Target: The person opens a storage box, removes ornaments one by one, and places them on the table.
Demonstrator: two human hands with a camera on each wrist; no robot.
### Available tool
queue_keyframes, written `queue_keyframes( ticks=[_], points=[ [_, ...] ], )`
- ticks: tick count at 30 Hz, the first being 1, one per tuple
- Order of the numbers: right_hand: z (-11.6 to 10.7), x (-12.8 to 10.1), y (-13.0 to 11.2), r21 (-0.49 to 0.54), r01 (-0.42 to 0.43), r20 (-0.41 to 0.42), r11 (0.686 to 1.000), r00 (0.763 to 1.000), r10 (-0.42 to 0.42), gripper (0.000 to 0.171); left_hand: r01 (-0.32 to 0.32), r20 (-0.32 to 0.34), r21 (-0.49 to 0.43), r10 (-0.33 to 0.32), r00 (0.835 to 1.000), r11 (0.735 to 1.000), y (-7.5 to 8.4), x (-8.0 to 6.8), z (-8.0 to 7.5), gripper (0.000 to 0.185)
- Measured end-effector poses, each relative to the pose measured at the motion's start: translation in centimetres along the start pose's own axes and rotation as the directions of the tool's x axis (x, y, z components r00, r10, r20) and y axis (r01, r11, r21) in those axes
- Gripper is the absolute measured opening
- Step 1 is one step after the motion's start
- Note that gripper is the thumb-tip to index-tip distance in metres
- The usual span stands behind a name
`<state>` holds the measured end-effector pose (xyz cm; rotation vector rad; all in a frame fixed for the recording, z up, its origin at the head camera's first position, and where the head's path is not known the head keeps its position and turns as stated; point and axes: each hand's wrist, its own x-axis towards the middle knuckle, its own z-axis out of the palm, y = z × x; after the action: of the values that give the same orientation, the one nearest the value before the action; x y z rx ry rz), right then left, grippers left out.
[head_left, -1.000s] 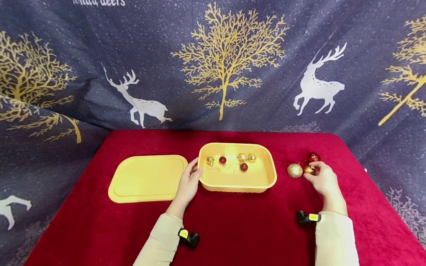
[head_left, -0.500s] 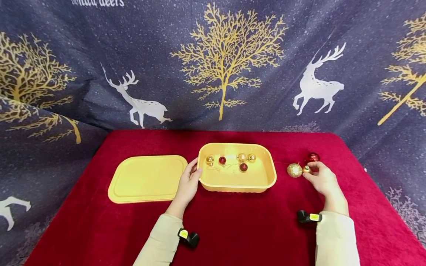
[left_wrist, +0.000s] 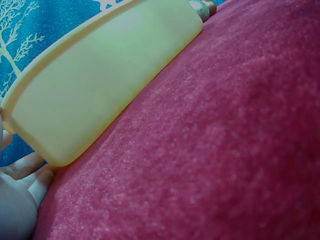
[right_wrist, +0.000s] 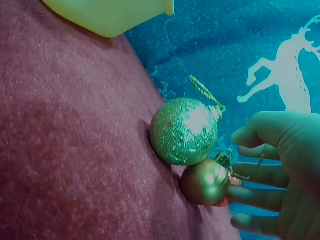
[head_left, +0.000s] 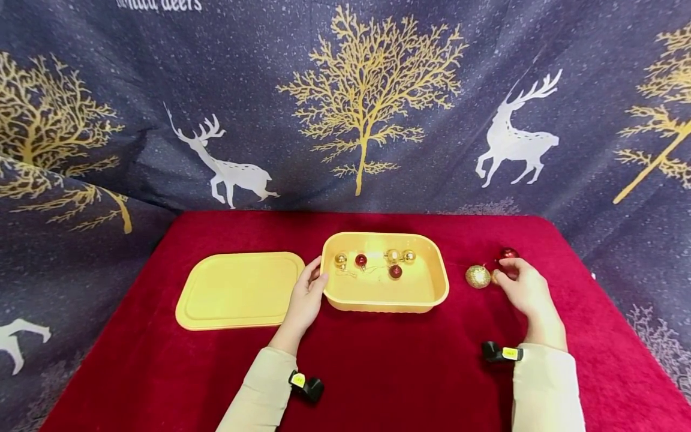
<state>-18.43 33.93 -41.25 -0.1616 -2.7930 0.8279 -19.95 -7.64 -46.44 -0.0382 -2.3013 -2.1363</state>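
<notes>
A yellow plastic box (head_left: 385, 305) stands in the middle, with several small gold and red Christmas balls in it. My left hand (head_left: 306, 298) holds its left end, thumb near the rim, other fingers low by the bottom corner in the left wrist view. At the right, a glittery gold Christmas ball (right_wrist: 183, 131) lies against a smooth gold Christmas ball (right_wrist: 205, 182). My right hand (head_left: 526, 292) is right at the smooth one, thumb and fingers apart, its string loop (right_wrist: 245, 177) crossing in front of the fingers. A dark red ball (head_left: 508, 252) shows just behind that hand.
A yellow lid (head_left: 240, 291) lies flat left of the box. Red cloth (head_left: 394, 366) covers the table. A dark backdrop (head_left: 432, 168) printed with trees and deer hangs behind the far edge. A black camera strap sits on each wrist.
The smooth gold ball has shifted left against the glittery one and turned. My right hand's fingers have moved slightly, now hiding more of the red ball. The left hand and box stay still.
</notes>
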Motion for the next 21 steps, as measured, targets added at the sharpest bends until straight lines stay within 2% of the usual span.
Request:
queue_keyframes(
  ticks=[15, 21],
  points=[
    [0.2, 0.1, -2.0, 0.014, 0.025, -0.113, 1.0, 0.993, -0.023, 0.035, -0.033, 0.009, -0.001, 0.033, 0.999, 0.999, 0.0, 0.0, -0.1, 0.048],
    [0.5, 0.0, -2.9, 0.037, 0.049, -0.137, 0.998, 0.99, -0.043, 0.033, -0.011, 0.012, -0.016, 0.011, 1.0, 1.0, -0.1, 0.0, -0.1, 0.047]
  ],
)
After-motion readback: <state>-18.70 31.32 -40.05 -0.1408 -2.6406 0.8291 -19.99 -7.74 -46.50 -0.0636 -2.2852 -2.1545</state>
